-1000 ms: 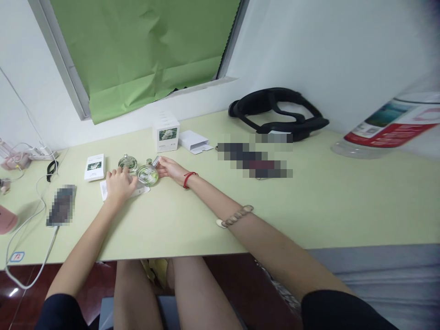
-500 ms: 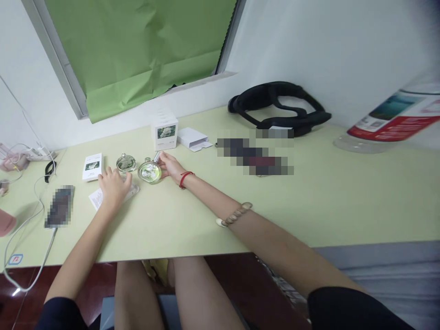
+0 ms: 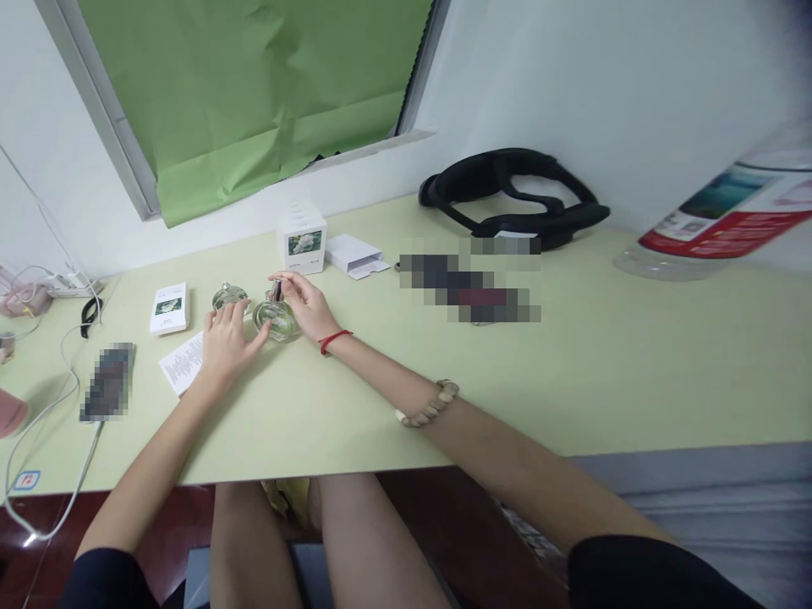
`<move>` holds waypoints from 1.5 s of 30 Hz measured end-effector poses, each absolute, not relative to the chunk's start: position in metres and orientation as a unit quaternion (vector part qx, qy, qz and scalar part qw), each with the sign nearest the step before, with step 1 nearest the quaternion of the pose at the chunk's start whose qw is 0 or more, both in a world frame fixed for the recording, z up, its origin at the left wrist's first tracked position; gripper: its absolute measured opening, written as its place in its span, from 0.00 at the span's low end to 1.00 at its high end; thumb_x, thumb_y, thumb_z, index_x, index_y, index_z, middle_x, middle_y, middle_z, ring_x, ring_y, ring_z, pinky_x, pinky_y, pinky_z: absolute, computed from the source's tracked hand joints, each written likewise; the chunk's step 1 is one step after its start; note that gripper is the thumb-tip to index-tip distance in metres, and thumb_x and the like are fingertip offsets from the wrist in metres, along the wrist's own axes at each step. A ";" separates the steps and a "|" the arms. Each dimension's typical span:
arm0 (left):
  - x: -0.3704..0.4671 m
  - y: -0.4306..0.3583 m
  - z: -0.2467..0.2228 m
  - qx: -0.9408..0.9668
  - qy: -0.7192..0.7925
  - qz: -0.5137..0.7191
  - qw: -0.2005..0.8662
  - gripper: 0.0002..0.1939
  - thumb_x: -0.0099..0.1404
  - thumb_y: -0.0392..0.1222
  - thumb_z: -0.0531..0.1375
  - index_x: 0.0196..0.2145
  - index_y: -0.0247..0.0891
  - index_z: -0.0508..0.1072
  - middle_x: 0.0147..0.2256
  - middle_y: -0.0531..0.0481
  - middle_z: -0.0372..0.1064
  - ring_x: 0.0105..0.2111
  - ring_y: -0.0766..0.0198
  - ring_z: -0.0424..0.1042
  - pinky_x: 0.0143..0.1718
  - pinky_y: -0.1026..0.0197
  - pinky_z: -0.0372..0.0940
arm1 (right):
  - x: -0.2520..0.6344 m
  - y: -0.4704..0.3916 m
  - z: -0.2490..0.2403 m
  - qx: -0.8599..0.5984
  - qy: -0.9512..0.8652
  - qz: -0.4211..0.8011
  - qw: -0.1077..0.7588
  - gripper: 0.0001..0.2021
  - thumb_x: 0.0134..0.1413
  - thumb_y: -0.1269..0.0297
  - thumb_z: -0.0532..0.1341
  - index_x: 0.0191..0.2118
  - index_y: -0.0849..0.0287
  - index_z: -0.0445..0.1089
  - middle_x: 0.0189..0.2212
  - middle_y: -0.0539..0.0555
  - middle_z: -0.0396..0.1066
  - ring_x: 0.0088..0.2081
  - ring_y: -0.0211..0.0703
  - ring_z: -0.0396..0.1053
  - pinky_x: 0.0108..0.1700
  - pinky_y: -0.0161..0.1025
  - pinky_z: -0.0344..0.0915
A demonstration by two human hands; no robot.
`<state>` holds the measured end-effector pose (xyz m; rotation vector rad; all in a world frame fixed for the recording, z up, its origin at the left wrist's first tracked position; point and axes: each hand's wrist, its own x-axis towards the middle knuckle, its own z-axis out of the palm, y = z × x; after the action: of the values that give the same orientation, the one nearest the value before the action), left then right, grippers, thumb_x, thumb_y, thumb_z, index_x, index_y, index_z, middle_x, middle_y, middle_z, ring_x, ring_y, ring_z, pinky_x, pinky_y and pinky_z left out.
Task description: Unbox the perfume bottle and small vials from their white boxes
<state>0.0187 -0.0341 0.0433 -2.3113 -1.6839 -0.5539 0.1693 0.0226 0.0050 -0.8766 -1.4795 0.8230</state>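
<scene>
A round glass bottle [image 3: 274,320] with pale green contents stands on the desk. My right hand [image 3: 309,306] is at its upper right side, fingers wrapped round the silver cap [image 3: 276,290] on its neck. My left hand [image 3: 232,340] has its fingers spread, with the thumb near the left side of this bottle; whether it touches is unclear. Behind the left fingers sits a second round glass bottle [image 3: 228,297], partly hidden. A printed white paper [image 3: 182,364] lies left of my left hand, and a small white box [image 3: 169,309] lies beyond it.
Toward the wall stand a white box [image 3: 304,241] and an opened white carton [image 3: 356,255]. A black headset [image 3: 513,199] and a large plastic bottle [image 3: 716,216] are at the right. On the left lie a phone [image 3: 109,381] with a white cable and a black band [image 3: 90,313].
My left hand has moved right, toward the bottle, uncovering more of the paper. My right hand has shifted its fingers over the cap, which now stands more upright on the bottle.
</scene>
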 end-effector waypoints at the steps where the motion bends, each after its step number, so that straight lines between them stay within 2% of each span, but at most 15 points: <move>1: 0.018 -0.034 0.042 -0.791 -0.573 -0.183 0.111 0.23 0.67 0.55 0.49 0.53 0.38 0.62 0.49 0.44 0.69 0.50 0.59 0.66 0.54 0.57 0.50 | 0.169 0.020 0.006 -0.368 -0.639 0.352 0.577 0.31 0.53 0.34 0.46 0.47 0.55 0.66 0.36 0.55 0.71 0.39 0.43 0.69 0.46 0.41 0.65; 4: 0.017 -0.032 0.041 -0.804 -0.562 -0.158 0.108 0.25 0.67 0.57 0.50 0.55 0.39 0.61 0.50 0.44 0.68 0.51 0.58 0.65 0.54 0.56 0.50 | 0.167 0.013 0.009 -0.343 -0.654 0.349 0.576 0.30 0.55 0.36 0.47 0.46 0.57 0.68 0.39 0.56 0.71 0.40 0.44 0.69 0.46 0.41 0.65; 7: 0.017 -0.032 0.041 -0.817 -0.551 -0.125 0.113 0.24 0.68 0.56 0.49 0.54 0.40 0.62 0.49 0.44 0.68 0.50 0.57 0.66 0.52 0.57 0.52 | 0.164 0.009 0.010 -0.350 -0.663 0.340 0.568 0.29 0.54 0.37 0.48 0.43 0.57 0.70 0.42 0.57 0.71 0.42 0.45 0.70 0.41 0.39 0.68; 10: 0.017 -0.031 0.041 -0.816 -0.555 -0.108 0.121 0.22 0.68 0.54 0.48 0.53 0.39 0.63 0.48 0.43 0.69 0.49 0.56 0.67 0.51 0.56 0.52 | 0.162 0.008 0.008 -0.383 -0.651 0.317 0.574 0.26 0.52 0.39 0.53 0.39 0.58 0.71 0.38 0.56 0.73 0.39 0.44 0.71 0.35 0.37 0.70; 14: 0.016 -0.029 0.041 -0.809 -0.562 -0.109 0.131 0.20 0.69 0.53 0.48 0.48 0.37 0.66 0.45 0.43 0.70 0.46 0.55 0.68 0.49 0.55 0.53 | 0.160 0.008 0.006 -0.376 -0.650 0.221 0.623 0.18 0.45 0.47 0.63 0.34 0.58 0.71 0.30 0.52 0.73 0.33 0.40 0.71 0.35 0.37 0.72; 19: 0.014 -0.026 0.040 -0.813 -0.555 -0.122 0.127 0.18 0.69 0.50 0.48 0.49 0.39 0.66 0.43 0.45 0.72 0.44 0.57 0.69 0.47 0.56 0.54 | 0.159 0.006 0.008 -0.352 -0.658 0.161 0.645 0.13 0.50 0.53 0.61 0.36 0.58 0.72 0.30 0.53 0.72 0.30 0.38 0.71 0.32 0.35 0.72; 23: 0.012 -0.023 0.038 -0.817 -0.549 -0.124 0.128 0.17 0.70 0.49 0.47 0.50 0.40 0.66 0.42 0.46 0.73 0.44 0.58 0.70 0.47 0.57 0.54 | 0.158 0.006 0.010 -0.370 -0.636 0.182 0.652 0.15 0.53 0.53 0.58 0.40 0.58 0.72 0.32 0.54 0.74 0.33 0.39 0.71 0.32 0.35 0.72; 28: 0.013 -0.023 0.035 -0.810 -0.557 -0.135 0.121 0.19 0.69 0.52 0.48 0.49 0.38 0.66 0.43 0.45 0.73 0.44 0.57 0.70 0.47 0.56 0.54 | 0.156 0.007 0.008 -0.385 -0.631 0.241 0.629 0.16 0.50 0.53 0.61 0.39 0.59 0.73 0.31 0.54 0.74 0.34 0.41 0.73 0.32 0.35 0.70; 35: 0.013 -0.024 0.034 -0.802 -0.570 -0.137 0.112 0.18 0.68 0.52 0.49 0.48 0.39 0.66 0.44 0.45 0.72 0.45 0.57 0.69 0.47 0.56 0.55 | 0.158 0.024 0.003 -0.390 -0.510 0.352 0.681 0.20 0.49 0.48 0.59 0.41 0.59 0.70 0.36 0.56 0.73 0.38 0.43 0.72 0.32 0.36 0.71; 40: 0.012 -0.024 0.031 -0.779 -0.588 -0.175 0.131 0.16 0.70 0.49 0.47 0.44 0.36 0.66 0.43 0.43 0.70 0.46 0.55 0.68 0.48 0.54 0.55 | 0.167 0.034 -0.005 -0.531 -0.541 0.266 0.596 0.12 0.42 0.58 0.65 0.34 0.60 0.73 0.38 0.55 0.72 0.33 0.41 0.70 0.41 0.42 0.69; 45: 0.010 -0.021 0.029 -0.745 -0.600 -0.261 0.126 0.14 0.70 0.46 0.46 0.44 0.36 0.64 0.43 0.43 0.69 0.45 0.55 0.67 0.47 0.53 0.56 | 0.172 0.028 -0.001 -0.577 -0.600 0.217 0.511 0.12 0.44 0.64 0.63 0.38 0.58 0.73 0.36 0.53 0.73 0.30 0.39 0.67 0.37 0.39 0.66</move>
<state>0.0095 -0.0214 0.0286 -2.1702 -1.7482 -0.7602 0.1718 0.0277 -0.0012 -1.3885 -1.4435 0.5226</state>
